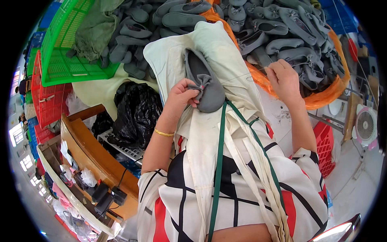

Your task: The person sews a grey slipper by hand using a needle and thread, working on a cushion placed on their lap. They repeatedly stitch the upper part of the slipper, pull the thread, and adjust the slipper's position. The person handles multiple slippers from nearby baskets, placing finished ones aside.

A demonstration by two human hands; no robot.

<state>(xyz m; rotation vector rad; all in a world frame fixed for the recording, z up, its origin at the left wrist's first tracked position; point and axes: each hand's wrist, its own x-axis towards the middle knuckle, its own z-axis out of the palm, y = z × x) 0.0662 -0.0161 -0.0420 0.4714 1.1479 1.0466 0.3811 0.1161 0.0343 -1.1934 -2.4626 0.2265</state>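
We pinched bow (203, 82) on grey shoe (213, 98), twelve o'clock, in left hand (179, 97); right hand (283, 80), two o'clock, gripped thread (248, 75). Fan (366, 122), three o'clock: any lettering too small to read.

At the far left, several bright windows (17, 135) are seen in a row. Closer to the camera, a piece of brown wooden furniture (100, 149) is placed at an angle, and plastic bags (88, 177) are kept in it. The floor (363, 193) is coloured pale grey. At the right, a round fan (365, 123) is set beside a wooden board (351, 115). The room is brightly lit.
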